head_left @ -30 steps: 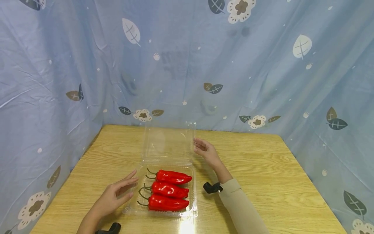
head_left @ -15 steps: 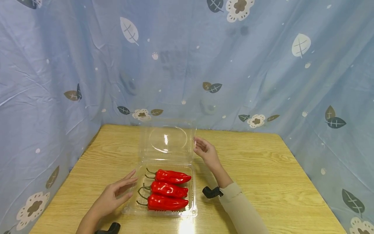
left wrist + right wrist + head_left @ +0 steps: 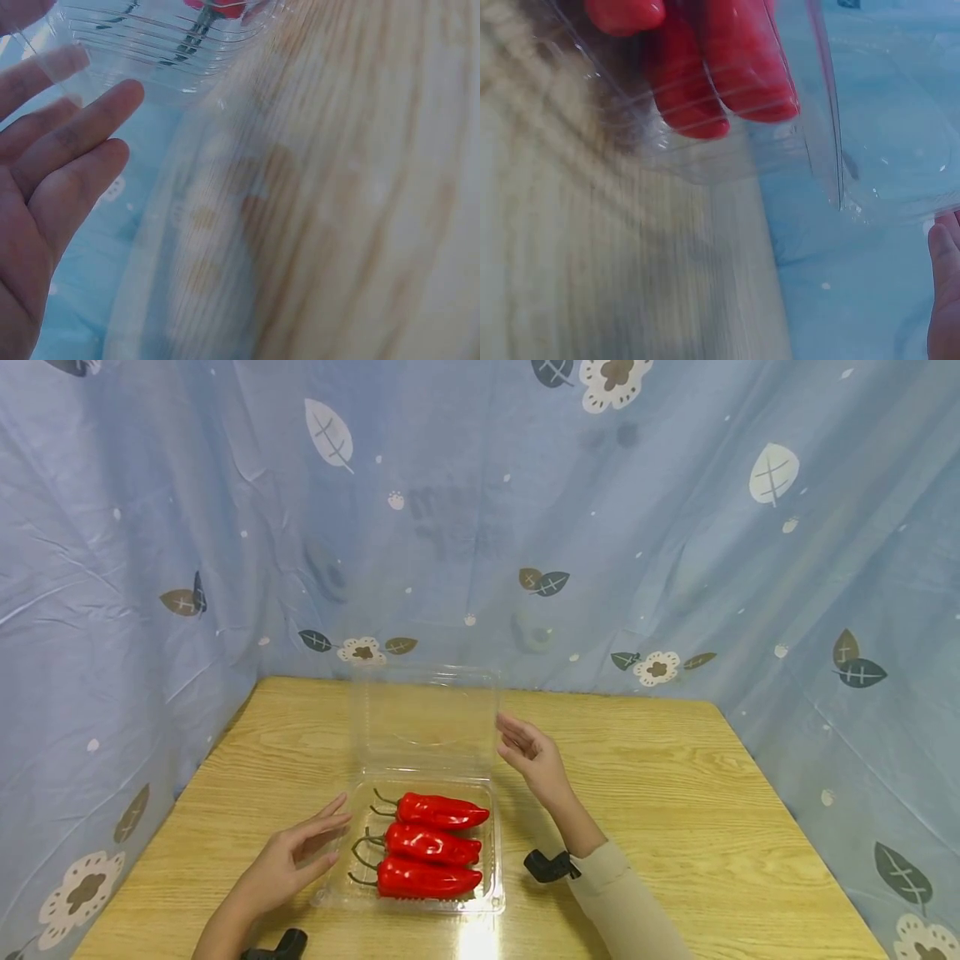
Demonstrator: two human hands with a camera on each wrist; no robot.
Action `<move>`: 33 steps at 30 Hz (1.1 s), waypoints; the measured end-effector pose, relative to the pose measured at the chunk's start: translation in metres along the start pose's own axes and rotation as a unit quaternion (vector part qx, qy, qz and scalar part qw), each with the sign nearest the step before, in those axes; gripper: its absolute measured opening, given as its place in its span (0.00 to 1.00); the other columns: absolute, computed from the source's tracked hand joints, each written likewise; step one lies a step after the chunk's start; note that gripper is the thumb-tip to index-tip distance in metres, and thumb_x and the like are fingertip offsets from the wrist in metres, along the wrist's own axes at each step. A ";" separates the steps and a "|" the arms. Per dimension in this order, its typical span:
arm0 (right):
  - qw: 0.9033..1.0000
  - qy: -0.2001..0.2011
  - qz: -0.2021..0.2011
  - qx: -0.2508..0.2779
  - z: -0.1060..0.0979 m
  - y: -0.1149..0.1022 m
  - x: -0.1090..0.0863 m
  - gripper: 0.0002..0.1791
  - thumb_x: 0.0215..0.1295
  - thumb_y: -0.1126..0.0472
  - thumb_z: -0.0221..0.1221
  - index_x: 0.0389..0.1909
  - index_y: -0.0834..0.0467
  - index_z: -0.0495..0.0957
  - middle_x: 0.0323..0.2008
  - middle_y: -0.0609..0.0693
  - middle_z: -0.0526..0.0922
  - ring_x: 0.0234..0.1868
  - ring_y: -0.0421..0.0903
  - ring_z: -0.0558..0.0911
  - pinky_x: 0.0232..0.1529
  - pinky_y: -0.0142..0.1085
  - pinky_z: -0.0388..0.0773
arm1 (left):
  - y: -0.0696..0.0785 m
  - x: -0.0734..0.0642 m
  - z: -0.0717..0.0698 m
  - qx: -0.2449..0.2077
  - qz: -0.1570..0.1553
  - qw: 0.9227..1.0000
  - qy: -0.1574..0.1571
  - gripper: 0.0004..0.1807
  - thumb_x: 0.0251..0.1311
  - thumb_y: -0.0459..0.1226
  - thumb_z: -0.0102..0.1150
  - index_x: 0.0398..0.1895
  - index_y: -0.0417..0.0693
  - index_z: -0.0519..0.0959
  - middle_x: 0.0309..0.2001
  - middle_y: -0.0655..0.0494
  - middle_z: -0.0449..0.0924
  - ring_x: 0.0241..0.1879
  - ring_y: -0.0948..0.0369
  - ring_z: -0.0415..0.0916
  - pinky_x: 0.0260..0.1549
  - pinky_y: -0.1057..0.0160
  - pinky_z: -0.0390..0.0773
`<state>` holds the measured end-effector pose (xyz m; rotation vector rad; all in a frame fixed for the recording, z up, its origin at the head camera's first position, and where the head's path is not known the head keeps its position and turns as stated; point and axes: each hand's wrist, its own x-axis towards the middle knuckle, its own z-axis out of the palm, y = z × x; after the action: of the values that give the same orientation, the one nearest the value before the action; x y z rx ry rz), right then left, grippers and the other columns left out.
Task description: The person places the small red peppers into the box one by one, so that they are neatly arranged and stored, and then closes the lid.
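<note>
A clear plastic clamshell container [image 3: 408, 906] lies on the table with its hinged lid [image 3: 427, 718] raised at the back. Inside are three red peppers [image 3: 429, 878] in a stack of rows, their green stems to the left. My left hand [image 3: 281, 864] rests beside the container's left wall. In the left wrist view its fingers [image 3: 82, 135] are extended near the ribbed plastic. The right hand [image 3: 538, 766] is at the lid's right edge, fingers loosely extended. In the right wrist view only part of that hand [image 3: 946, 289] shows, by the lid's edge; actual contact is unclear.
The wooden table [image 3: 660, 802] extends to the right and left of the container. A blue patterned curtain [image 3: 675, 527] hangs behind and along the sides. Black wrist mounts [image 3: 549, 865] sit on both wrists.
The lid has swung upward somewhat, its top edge now higher in the head view. The right hand has shifted only slightly; the left hand and the peppers stay in place.
</note>
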<state>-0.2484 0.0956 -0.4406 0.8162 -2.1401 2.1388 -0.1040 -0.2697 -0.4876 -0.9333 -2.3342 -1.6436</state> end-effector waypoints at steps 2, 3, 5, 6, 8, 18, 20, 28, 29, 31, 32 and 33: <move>1.000 -0.002 -0.007 0.001 0.001 -0.001 -0.004 0.27 0.64 0.70 0.58 0.64 0.69 0.65 0.64 0.67 0.68 0.66 0.57 0.67 0.64 0.29 0.68 | 0.000 0.000 -0.001 -0.004 -0.003 1.000 -0.002 0.25 0.59 0.19 0.52 0.61 0.25 0.65 0.74 0.46 0.51 0.62 0.67 0.69 0.56 0.76 0.72; 1.000 -0.004 -0.012 -0.003 0.001 -0.002 -0.006 0.27 0.64 0.71 0.57 0.64 0.69 0.65 0.64 0.68 0.68 0.66 0.57 0.67 0.64 0.29 0.68 | 0.000 0.000 -0.001 -0.005 -0.004 1.000 -0.002 0.25 0.59 0.19 0.52 0.62 0.25 0.65 0.74 0.46 0.51 0.62 0.67 0.69 0.56 0.76 0.72; 1.000 -0.007 -0.023 -0.009 0.001 -0.003 -0.010 0.27 0.63 0.71 0.57 0.63 0.70 0.65 0.63 0.69 0.68 0.66 0.58 0.67 0.64 0.30 0.68 | 0.001 0.000 -0.001 -0.008 -0.004 1.000 -0.004 0.25 0.59 0.19 0.52 0.62 0.24 0.65 0.74 0.46 0.51 0.61 0.67 0.69 0.56 0.76 0.72; 0.999 -0.008 -0.028 -0.014 0.001 -0.004 -0.012 0.26 0.63 0.71 0.57 0.63 0.70 0.66 0.63 0.69 0.68 0.65 0.58 0.68 0.64 0.30 0.68 | 0.001 0.000 -0.001 -0.008 -0.004 1.000 -0.004 0.25 0.59 0.19 0.52 0.62 0.24 0.65 0.74 0.46 0.51 0.61 0.67 0.69 0.56 0.76 0.72; 0.999 -0.012 -0.041 -0.023 0.001 -0.006 -0.016 0.26 0.63 0.72 0.57 0.62 0.71 0.66 0.63 0.68 0.69 0.65 0.59 0.68 0.64 0.31 0.68 | 0.001 0.000 0.000 -0.008 -0.002 1.000 -0.004 0.25 0.59 0.19 0.52 0.62 0.24 0.65 0.74 0.46 0.51 0.61 0.67 0.69 0.56 0.76 0.72; 0.996 -0.018 -0.077 -0.035 0.005 -0.014 -0.039 0.24 0.64 0.73 0.56 0.60 0.73 0.67 0.60 0.74 0.69 0.63 0.40 0.73 0.63 0.29 0.69 | 0.001 0.001 0.000 -0.019 0.000 1.000 -0.009 0.25 0.60 0.19 0.51 0.62 0.23 0.64 0.73 0.42 0.50 0.62 0.67 0.69 0.56 0.76 0.72; 0.996 -0.021 -0.085 -0.032 0.006 -0.014 -0.044 0.24 0.63 0.74 0.56 0.60 0.74 0.67 0.59 0.75 0.68 0.62 0.38 0.73 0.63 0.29 0.69 | 0.001 0.001 0.000 -0.019 -0.002 1.000 -0.010 0.25 0.60 0.19 0.51 0.62 0.23 0.64 0.73 0.42 0.50 0.62 0.67 0.69 0.56 0.76 0.71; 0.994 -0.019 -0.103 -0.044 0.009 -0.016 -0.065 0.23 0.60 0.78 0.55 0.57 0.79 0.66 0.55 0.79 0.68 0.62 0.35 0.72 0.62 0.27 0.69 | 0.003 0.001 0.000 -0.016 -0.012 1.000 -0.009 0.24 0.61 0.21 0.51 0.62 0.24 0.64 0.73 0.42 0.51 0.61 0.68 0.69 0.56 0.77 0.71; 0.993 -0.020 -0.103 -0.045 0.010 -0.016 -0.067 0.23 0.61 0.78 0.55 0.57 0.79 0.66 0.55 0.79 0.68 0.62 0.35 0.72 0.62 0.27 0.70 | 0.003 0.001 0.000 -0.016 -0.012 1.000 -0.009 0.24 0.61 0.21 0.52 0.62 0.24 0.65 0.73 0.42 0.51 0.61 0.68 0.69 0.56 0.77 0.71; 0.993 -0.026 -0.101 -0.049 0.011 -0.018 -0.072 0.23 0.61 0.77 0.55 0.58 0.77 0.66 0.56 0.77 0.69 0.62 0.34 0.72 0.62 0.27 0.69 | 0.003 0.001 0.000 -0.014 -0.013 1.000 -0.009 0.24 0.61 0.21 0.52 0.62 0.24 0.65 0.73 0.43 0.51 0.61 0.68 0.70 0.56 0.77 0.71; 0.993 -0.030 -0.104 -0.049 0.012 -0.019 -0.075 0.23 0.62 0.77 0.55 0.58 0.76 0.67 0.56 0.76 0.70 0.62 0.34 0.72 0.63 0.27 0.69 | 0.003 0.001 0.000 -0.014 -0.012 1.000 -0.009 0.24 0.61 0.21 0.52 0.62 0.24 0.65 0.74 0.44 0.51 0.61 0.68 0.70 0.56 0.76 0.72; 0.992 -0.036 -0.110 -0.048 0.012 -0.019 -0.077 0.23 0.62 0.77 0.54 0.59 0.76 0.66 0.57 0.76 0.69 0.63 0.35 0.71 0.63 0.28 0.68 | 0.003 0.001 0.000 -0.014 -0.011 1.000 -0.009 0.24 0.61 0.21 0.52 0.62 0.24 0.65 0.74 0.45 0.51 0.61 0.68 0.70 0.56 0.76 0.72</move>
<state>-0.1705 0.1122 -0.4512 1.0769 -2.0563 1.9126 -0.1030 -0.2686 -0.4851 -0.9330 -2.3478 -1.6870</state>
